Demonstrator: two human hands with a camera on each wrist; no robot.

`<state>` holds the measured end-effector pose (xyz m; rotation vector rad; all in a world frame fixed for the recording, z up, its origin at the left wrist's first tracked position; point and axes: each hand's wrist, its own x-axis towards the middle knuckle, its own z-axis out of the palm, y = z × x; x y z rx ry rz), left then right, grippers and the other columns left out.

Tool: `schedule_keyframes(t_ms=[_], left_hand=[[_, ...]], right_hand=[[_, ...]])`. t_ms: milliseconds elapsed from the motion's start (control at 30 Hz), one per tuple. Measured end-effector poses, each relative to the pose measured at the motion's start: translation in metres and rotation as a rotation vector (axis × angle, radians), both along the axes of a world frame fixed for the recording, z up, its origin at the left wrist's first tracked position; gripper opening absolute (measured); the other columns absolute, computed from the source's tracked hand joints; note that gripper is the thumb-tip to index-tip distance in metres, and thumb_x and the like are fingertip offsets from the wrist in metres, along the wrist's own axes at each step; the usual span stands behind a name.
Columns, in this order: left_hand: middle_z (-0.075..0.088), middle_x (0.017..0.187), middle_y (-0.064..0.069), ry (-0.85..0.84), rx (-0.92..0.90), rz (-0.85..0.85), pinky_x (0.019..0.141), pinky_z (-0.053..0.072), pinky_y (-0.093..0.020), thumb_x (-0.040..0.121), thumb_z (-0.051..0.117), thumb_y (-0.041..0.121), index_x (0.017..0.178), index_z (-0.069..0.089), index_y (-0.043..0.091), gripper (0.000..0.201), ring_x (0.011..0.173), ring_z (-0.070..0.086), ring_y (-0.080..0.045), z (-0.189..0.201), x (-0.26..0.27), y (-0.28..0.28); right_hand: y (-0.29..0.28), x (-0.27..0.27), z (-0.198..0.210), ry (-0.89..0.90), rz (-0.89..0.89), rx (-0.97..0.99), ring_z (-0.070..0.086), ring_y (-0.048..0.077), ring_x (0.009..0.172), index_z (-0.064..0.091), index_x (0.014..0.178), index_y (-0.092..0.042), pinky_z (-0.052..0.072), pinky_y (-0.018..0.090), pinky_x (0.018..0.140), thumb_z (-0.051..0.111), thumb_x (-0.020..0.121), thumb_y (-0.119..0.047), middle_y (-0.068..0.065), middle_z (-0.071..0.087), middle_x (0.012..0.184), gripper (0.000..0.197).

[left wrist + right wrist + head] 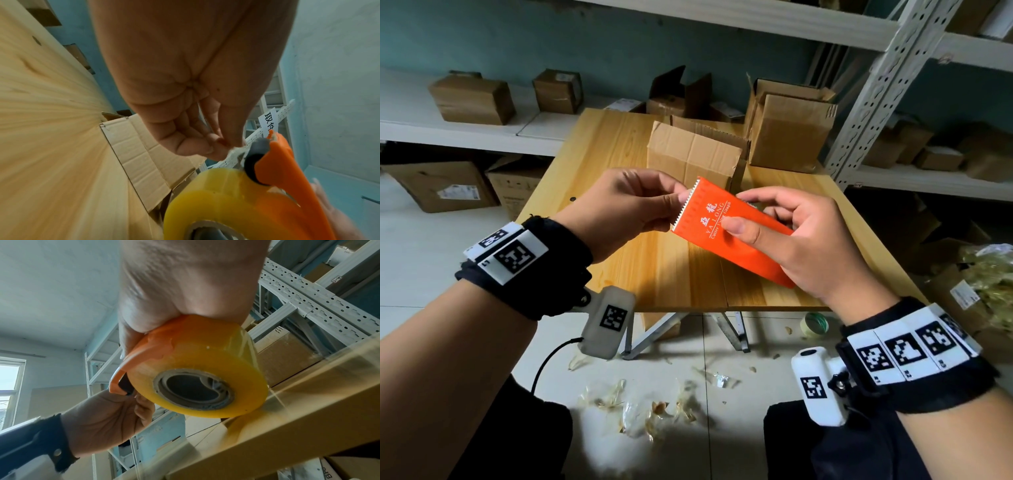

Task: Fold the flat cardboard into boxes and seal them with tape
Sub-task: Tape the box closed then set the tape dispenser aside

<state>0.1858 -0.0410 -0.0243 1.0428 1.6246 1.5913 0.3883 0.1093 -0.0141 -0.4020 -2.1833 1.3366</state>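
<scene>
Cardboard box (pixel 693 154), already folded up with its top flaps open, stands on the desk (pixel 671 274) in the upper middle of the head view, just behind my hands. In front of it, at the centre of the frame, I hold the orange tape dispenser (pixel 729 229) in the air above the desk. My right grip (pixel 801 240) is curled round the dispenser's body, thumb pressed on its printed top face, fingers wrapped over the far side. The right wrist view shows the yellowish roll of tape (pixel 207 366) seated in the dispenser, below my palm. My left grip (pixel 626 209) is closed in a pinch at the dispenser's serrated cutting edge (pixel 683 205); in the left wrist view my thumb and fingertips (pixel 213 146) meet on a thin pale end of tape right beside the grey roller (pixel 260 146).

A second, larger open box (pixel 789 133) sits at the desk's far right edge. Grey metal shelves (pixel 866 102) with more cartons fill the top of the frame. On the floor (pixel 688 377) at the bottom lie crumpled scraps of clear tape (pixel 640 407) and a green-cored roll (pixel 814 323).
</scene>
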Motion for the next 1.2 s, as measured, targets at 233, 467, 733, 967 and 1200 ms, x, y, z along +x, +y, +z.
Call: schedule_keyframes(t_ms=[233, 467, 733, 967, 1200], left_hand=[[0.071, 0.101, -0.016, -0.333, -0.027, -0.211, 0.079, 0.06, -0.033, 0.09, 0.061, 0.023, 0.109, 0.067, 0.005, 0.027, 0.087, 0.069, -0.024, 0.0, 0.007, 0.001], [0.076, 0.104, -0.015, -0.304, -0.077, -0.147, 0.092, 0.06, -0.035, 0.09, 0.06, 0.027, 0.117, 0.066, -0.002, 0.041, 0.09, 0.074, -0.02, 0.002, 0.011, 0.005], [0.07, 0.103, -0.023, -0.247, 0.039, 0.035, 0.084, 0.063, -0.031, 0.083, 0.063, 0.032, 0.116, 0.063, -0.013, 0.056, 0.094, 0.069, -0.028, -0.006, 0.027, 0.006], [0.073, 0.1, -0.02, -0.28, 0.092, 0.134, 0.084, 0.063, -0.034, 0.081, 0.067, 0.03, 0.106, 0.069, -0.003, 0.042, 0.086, 0.07, -0.025, -0.013, 0.029, 0.007], [0.072, 0.097, -0.02, -0.262, 0.101, 0.156, 0.075, 0.064, -0.029, 0.081, 0.066, 0.029, 0.109, 0.069, -0.011, 0.048, 0.083, 0.071, -0.023, -0.012, 0.031, 0.006]], right_hand=[[-0.001, 0.002, 0.0, -0.005, 0.025, -0.014, 0.078, 0.016, 0.094, 0.074, 0.119, -0.019, 0.061, 0.025, 0.071, 0.083, 0.08, -0.039, -0.002, 0.081, 0.1, 0.044], [-0.003, 0.002, 0.001, -0.01, 0.018, 0.017, 0.078, 0.019, 0.091, 0.075, 0.117, -0.018, 0.063, 0.029, 0.071, 0.084, 0.081, -0.038, 0.0, 0.08, 0.096, 0.043], [0.004, 0.005, 0.001, -0.06, -0.031, 0.133, 0.076, 0.013, 0.094, 0.074, 0.121, -0.024, 0.062, 0.025, 0.071, 0.084, 0.077, -0.053, -0.006, 0.077, 0.097, 0.054], [0.0, 0.0, 0.001, -0.091, -0.031, 0.203, 0.073, 0.009, 0.08, 0.074, 0.116, -0.027, 0.055, 0.02, 0.063, 0.084, 0.076, -0.057, -0.018, 0.071, 0.079, 0.051], [-0.005, 0.004, 0.003, -0.108, -0.012, 0.227, 0.068, 0.002, 0.074, 0.074, 0.114, -0.026, 0.051, 0.016, 0.063, 0.08, 0.081, -0.055, -0.028, 0.067, 0.076, 0.044]])
